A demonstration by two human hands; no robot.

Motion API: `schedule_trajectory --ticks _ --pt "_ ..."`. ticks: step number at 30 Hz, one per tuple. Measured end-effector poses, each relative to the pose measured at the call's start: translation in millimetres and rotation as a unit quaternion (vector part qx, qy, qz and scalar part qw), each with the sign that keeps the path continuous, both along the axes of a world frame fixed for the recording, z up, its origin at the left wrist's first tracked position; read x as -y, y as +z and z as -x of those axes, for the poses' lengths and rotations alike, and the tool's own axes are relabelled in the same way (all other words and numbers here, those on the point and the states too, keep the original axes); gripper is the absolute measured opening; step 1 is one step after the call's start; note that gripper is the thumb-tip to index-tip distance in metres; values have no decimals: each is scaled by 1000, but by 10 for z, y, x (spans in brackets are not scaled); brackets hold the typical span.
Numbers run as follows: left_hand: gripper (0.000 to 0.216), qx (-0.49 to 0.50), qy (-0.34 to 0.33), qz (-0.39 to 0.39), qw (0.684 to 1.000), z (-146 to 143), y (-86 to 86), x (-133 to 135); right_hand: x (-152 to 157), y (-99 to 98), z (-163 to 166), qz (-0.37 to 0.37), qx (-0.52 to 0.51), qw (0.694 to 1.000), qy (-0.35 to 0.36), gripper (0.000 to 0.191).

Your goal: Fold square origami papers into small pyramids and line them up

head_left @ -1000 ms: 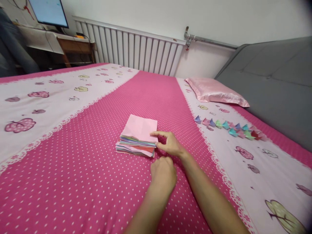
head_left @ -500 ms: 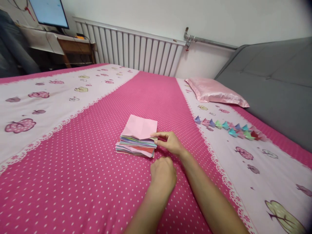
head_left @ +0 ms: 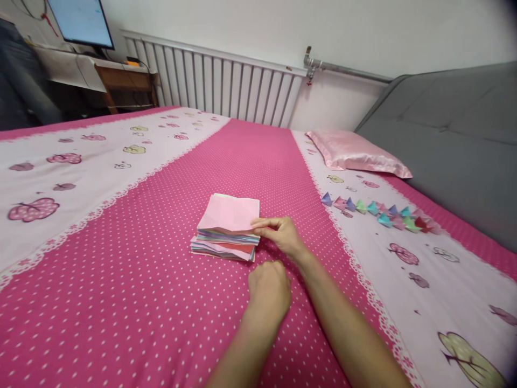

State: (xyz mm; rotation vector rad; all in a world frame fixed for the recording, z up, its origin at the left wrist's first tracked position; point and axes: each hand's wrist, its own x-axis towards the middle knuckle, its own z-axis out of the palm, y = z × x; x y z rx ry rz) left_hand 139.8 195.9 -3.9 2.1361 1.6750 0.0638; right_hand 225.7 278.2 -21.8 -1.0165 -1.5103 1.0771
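Observation:
A stack of coloured square paper sheets (head_left: 226,249) lies on the polka-dot bedspread, its layers uneven and a pink sheet (head_left: 229,214) on top. My right hand (head_left: 281,233) is at the stack's right corner, thumb and fingers pinched on the edge of the pink sheet. Whether other sheets are in the pinch cannot be made out. Closer to me, my left hand (head_left: 269,286) rests on the bedspread as a closed fist, apart from the stack, with nothing showing in it.
Several small folded paper shapes (head_left: 372,208) stand in rows to the right. Behind them lie a pink pillow (head_left: 357,152) and a grey headboard (head_left: 448,118). A white radiator (head_left: 218,75) lines the wall. At far left are a monitor (head_left: 83,21), a desk and a person's leg (head_left: 22,75).
The upper sheets have settled lower and slightly toward me, closing the gap in the stack's right side. My right fingers have pinched closer together. My left fist is almost unmoved.

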Motion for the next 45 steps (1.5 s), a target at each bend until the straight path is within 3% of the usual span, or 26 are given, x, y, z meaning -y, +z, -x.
schedule_trajectory --ticks 6,10,16,20,24,26,29,32,34,37,40,42,45 --pt "27 1 1 -3 1000 4 24 0 11 104 21 -47 -97 990 -94 12" --pt "27 -2 3 0 1000 13 35 2 88 290 -131 -77 -124 982 -118 13" --pt "26 13 -5 -13 1000 56 22 -38 670 558 -762 -35 -1 992 -120 11" --pt "25 11 1 -19 1000 97 26 -113 1267 393 -1127 41 70 987 -135 12" --pt "26 1 12 -42 999 129 55 -146 1696 144 -1322 99 117 983 -99 13" --pt "27 -6 17 -66 998 119 84 -129 1808 119 -1412 102 161 979 -70 11" --pt "28 9 38 -135 990 37 130 -68 1855 241 -1512 49 225 971 -65 12" --pt "29 74 30 -246 966 -129 125 14 1771 415 -1399 -12 262 947 -188 24" --pt "32 115 -20 -303 946 -261 52 68 1666 435 -1175 -40 264 933 -239 36" --pt "44 129 -148 -302 933 -413 -169 128 1499 222 -808 -31 251 943 -214 52" --pt "53 82 -261 -210 938 -453 -411 147 1381 -130 -653 -11 331 933 -142 61" --pt "57 34 -271 -172 946 -441 -504 146 1337 -299 -670 11 380 919 -107 62" --pt "58 -4 -266 -161 950 -424 -521 143 1308 -375 -743 18 425 899 -105 64"
